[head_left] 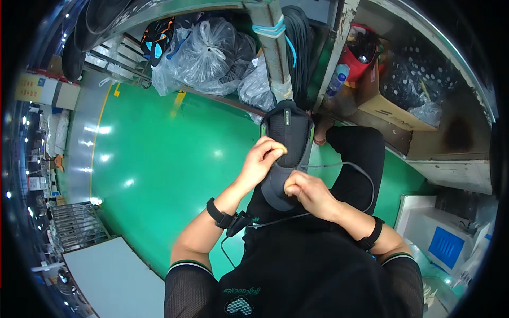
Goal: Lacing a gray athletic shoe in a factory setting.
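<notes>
A dark grey and black shoe (pixel 289 135) with small green accents points its rounded grey toe toward me, in front of my lap. Its tongue end, with a small tab, lies at the foot of a metal post. Over the shoe's opening, my left hand (pixel 262 160) is closed in a pinch, thumb against forefinger. Nearer the toe, on the right side, my right hand (pixel 314 195) is also closed, fingertips pressed together at the shoe. What either pinch holds is hidden by the fingers. A grey cable (pixel 366 172) loops past my right hand.
The metal post (pixel 273 50), tied with blue cord, rises beyond the shoe. Clear plastic bags (pixel 212 47) fill a rack behind. At right, a shelf holds a cardboard box (pixel 400 111) and a red item (pixel 358 55). A pale tabletop (pixel 114 278) stands lower left above green floor.
</notes>
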{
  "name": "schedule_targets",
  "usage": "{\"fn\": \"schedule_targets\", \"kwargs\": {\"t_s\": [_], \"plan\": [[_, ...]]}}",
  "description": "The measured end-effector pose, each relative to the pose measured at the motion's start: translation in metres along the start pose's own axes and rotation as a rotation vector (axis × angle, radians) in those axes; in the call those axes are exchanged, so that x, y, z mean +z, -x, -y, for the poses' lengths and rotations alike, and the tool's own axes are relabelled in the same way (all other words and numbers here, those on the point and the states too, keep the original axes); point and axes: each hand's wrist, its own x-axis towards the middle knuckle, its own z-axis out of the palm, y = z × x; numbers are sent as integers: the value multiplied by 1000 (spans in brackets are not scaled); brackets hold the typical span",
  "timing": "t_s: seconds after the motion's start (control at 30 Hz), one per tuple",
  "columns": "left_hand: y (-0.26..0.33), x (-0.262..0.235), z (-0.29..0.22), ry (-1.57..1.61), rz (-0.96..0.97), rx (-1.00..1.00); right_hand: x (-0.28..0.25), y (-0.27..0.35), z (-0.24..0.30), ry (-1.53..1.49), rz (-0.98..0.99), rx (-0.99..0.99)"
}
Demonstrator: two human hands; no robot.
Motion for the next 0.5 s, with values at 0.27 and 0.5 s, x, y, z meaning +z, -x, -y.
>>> {"fn": "schedule_targets", "kwargs": {"t_s": [0.27, 0.5], "plan": [[47, -34, 55, -127, -98, -180, -5, -32, -28, -579, -77, 565], [70, -56, 0, -283, 667, -150, -1, -48, -47, -340, -155, 433]]}}
